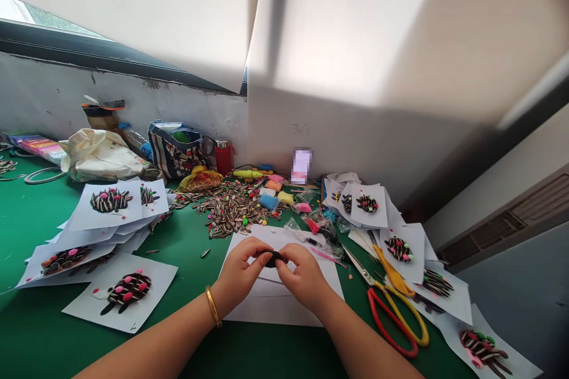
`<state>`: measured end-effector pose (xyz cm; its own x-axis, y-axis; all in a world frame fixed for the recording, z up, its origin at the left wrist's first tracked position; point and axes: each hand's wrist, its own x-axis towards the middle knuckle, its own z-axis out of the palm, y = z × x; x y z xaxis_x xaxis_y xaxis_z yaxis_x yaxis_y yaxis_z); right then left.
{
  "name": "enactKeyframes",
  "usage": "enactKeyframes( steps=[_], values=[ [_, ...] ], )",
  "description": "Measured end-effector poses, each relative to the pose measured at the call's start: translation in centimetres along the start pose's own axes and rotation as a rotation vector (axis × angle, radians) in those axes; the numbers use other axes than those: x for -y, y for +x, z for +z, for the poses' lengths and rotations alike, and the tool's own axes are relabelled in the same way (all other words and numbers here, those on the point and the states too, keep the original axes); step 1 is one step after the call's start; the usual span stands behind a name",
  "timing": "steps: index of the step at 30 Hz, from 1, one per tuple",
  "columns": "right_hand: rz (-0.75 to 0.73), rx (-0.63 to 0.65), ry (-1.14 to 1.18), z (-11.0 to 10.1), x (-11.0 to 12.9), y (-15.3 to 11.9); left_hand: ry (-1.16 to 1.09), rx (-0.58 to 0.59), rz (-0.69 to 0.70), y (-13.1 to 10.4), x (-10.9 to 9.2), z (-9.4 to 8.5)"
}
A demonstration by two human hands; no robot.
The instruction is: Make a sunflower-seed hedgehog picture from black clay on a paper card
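Basically, both hands pinch one dark lump: left hand [246,269] at its left end, right hand [304,278] at its right, thumbs and fingertips on it. Lump [273,259] sits between them, over the white paper [275,311] on the green desk [288,355]. Visible part runs roughly left-right (ends hidden by fingers, exact shape unclear). Neither hand is nearer; both touch it. Seed pile [231,207] lies beyond, to the far left of the hands; scissors [372,279] lie right, closer to the right arm.
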<state>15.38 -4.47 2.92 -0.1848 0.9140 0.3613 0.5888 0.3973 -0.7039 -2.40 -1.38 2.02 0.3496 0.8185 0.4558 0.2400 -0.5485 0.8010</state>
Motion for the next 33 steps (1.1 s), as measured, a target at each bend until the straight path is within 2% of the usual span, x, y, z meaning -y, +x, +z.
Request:
enactKeyframes(
  steps=[8,15,18,22,29,33],
  values=[
    [-0.054,0.019,0.008,-0.08,0.07,-0.3,-0.027,0.07,-0.069,0.19,0.02,0.1],
    [-0.053,-0.037,0.029,-0.39,-0.53,-0.17,-0.158,0.087,-0.164,0.09,0.25,0.43],
    [-0.047,-0.013,0.072,-0.33,-0.65,-0.17,-0.193,0.059,-0.181,0.04,0.24,0.56],
    [-0.03,0.021,0.114,0.04,-0.42,-0.29,-0.188,0.037,-0.137,0.11,0.01,0.42],
    [-0.018,0.022,0.047,0.1,0.07,-0.04,-0.057,0.101,0.023,-0.19,-0.33,0.12],
    [-0.016,0.019,0.041,0.08,0.12,0.07,-0.006,0.054,0.039,-0.1,-0.04,0.14]
  ],
)
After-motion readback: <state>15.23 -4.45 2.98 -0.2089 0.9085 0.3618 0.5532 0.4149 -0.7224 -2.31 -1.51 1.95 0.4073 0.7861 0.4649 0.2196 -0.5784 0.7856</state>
